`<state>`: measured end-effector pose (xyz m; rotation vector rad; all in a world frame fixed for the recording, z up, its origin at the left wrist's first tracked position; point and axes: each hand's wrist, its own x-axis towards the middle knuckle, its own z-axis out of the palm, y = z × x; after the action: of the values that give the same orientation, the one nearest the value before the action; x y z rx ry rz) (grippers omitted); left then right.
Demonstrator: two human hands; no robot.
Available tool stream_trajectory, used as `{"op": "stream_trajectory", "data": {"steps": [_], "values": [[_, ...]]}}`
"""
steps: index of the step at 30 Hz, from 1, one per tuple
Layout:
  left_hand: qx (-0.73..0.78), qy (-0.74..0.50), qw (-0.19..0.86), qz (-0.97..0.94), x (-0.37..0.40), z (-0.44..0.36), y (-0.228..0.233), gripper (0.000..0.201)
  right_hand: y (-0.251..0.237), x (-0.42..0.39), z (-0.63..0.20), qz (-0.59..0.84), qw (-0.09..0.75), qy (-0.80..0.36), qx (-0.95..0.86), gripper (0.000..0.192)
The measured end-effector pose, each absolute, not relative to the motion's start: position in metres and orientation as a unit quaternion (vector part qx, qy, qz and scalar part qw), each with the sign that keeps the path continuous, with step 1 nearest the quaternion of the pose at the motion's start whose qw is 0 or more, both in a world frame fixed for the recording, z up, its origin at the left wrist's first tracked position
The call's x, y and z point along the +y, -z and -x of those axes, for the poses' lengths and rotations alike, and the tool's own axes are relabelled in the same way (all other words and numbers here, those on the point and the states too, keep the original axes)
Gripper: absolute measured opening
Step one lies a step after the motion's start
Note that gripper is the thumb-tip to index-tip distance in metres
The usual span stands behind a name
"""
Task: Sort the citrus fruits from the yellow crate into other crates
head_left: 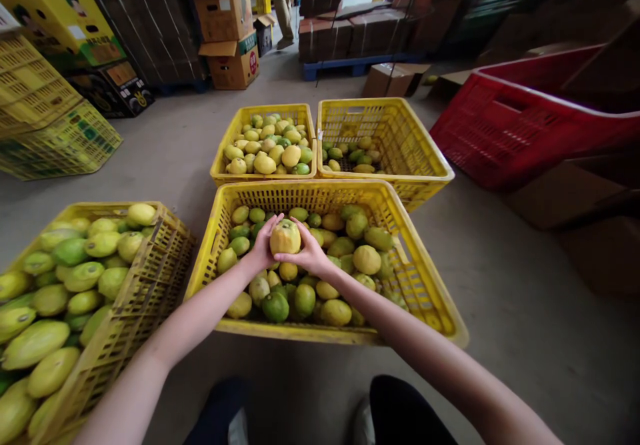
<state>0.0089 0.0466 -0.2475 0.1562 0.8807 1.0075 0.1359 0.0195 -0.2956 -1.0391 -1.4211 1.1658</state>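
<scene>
Between my two hands is a large yellow lemon (285, 238), held up over the middle yellow crate (300, 191). My left hand (263, 245) cups its left side, and my right hand (311, 253) grips it from the right with the thumb across the front. Below them, green and yellow lemons (336, 312) fill the bottom of that crate. Parts of the fruit underneath are hidden by my hands and forearms.
Behind stand a crate of mostly yellow lemons (265, 162) and a crate (385, 178) with fewer fruits. A heaped crate (135, 298) is at left, a red bin (530, 125) at right. Cartons (227, 5) are stacked farther back, near a person's leg (283, 5).
</scene>
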Motion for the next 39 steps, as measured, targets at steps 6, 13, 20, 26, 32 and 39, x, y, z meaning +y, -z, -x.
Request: {"op": "stream_trajectory", "data": {"steps": [6,13,20,26,32,39], "values": [[0.439,-0.43,0.787,-0.054,0.056,-0.002,0.25,0.027,0.274,0.012,-0.142,0.396,0.494,-0.575,-0.517,0.079],[0.494,-0.387,0.778,-0.032,0.075,0.017,0.251,0.036,0.265,0.026,-0.156,0.397,0.545,-0.663,-0.326,0.063],[0.42,-0.511,0.75,0.008,0.081,0.034,0.238,0.034,0.265,0.039,-0.173,0.495,0.576,-0.584,-0.285,0.055],[0.389,-0.58,0.714,0.053,0.088,0.041,0.235,0.012,0.274,0.048,-0.184,0.525,0.594,-0.556,-0.249,0.051],[0.358,-0.551,0.752,0.056,0.092,0.043,0.243,0.037,0.276,0.056,-0.195,0.476,0.621,-0.58,-0.225,0.037],[0.376,-0.537,0.752,0.063,0.091,0.04,0.245,0.034,0.273,0.059,-0.203,0.445,0.627,-0.612,-0.184,0.021]]}}
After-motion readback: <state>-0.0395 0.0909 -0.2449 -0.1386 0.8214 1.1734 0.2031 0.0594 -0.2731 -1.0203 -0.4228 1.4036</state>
